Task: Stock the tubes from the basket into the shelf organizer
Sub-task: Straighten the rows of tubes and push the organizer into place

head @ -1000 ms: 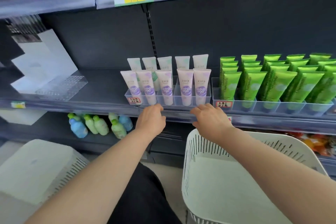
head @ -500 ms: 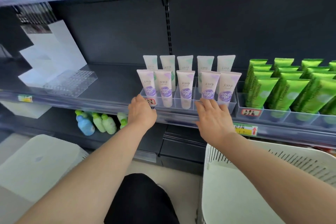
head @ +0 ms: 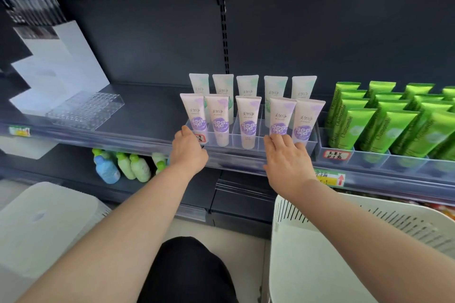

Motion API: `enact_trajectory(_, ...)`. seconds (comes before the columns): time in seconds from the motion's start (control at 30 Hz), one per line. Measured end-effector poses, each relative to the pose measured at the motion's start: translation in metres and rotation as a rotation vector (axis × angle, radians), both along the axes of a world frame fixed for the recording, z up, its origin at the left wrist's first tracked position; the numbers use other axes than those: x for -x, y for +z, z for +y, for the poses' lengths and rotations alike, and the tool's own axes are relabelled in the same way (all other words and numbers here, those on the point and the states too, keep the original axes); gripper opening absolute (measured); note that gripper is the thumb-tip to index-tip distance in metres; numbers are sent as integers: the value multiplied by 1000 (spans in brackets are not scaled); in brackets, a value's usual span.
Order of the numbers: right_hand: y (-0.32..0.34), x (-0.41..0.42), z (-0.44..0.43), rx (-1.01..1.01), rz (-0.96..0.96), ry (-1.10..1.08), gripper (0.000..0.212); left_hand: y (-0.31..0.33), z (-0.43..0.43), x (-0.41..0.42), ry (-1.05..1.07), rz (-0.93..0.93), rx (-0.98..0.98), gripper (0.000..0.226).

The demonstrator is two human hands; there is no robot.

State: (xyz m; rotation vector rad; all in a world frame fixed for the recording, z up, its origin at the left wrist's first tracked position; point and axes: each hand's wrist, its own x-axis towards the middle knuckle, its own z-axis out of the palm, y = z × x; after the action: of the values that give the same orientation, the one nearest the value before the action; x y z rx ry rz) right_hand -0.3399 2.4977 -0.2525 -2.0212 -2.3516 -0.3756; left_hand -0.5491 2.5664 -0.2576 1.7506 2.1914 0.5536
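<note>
With the left hand (head: 188,152) curled round the left corner of the organizer (head: 234,138) and the right hand (head: 286,162) flat-fingered against its front, an uneven shove could topple the tubes (head: 247,115).

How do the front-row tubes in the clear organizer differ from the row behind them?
The front-row tubes carry purple labels on pinkish bodies; the back-row tubes are paler with green tints. The front row shows nearly whole; the back row is half hidden behind it. Both rows hold five tubes, standing upright.
</note>
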Motion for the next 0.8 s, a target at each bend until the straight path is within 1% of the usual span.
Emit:
enact_trajectory(0.1, 1, -1, -2, -8, 16, -5, 57, -1, -3, -1, -10, 7, 5, 80)
enact_trajectory(0.2, 0, -1, -4, -9, 15, -5, 59, -3, -8, -1, -56, 34, -5, 82)
enact_trajectory(0.33, 0, -1, -6, -8, 16, -7, 65, -4, -16, -4, -77, 137, -8, 77)
enact_trajectory(0.4, 0, -1, -5, -2, 19, -4, 69, -3, -18, -4, -86, 160, -5, 74)
enact_trajectory(0.57, -2, -2, -6, -10, 21, -8, 67, 2, -17, -3, -115, 157, -11, 56)
enact_trajectory(0.8, -4, -2, -6, -18, 25, 0, 65, 0, -15, -6, -81, 119, -32, 51)
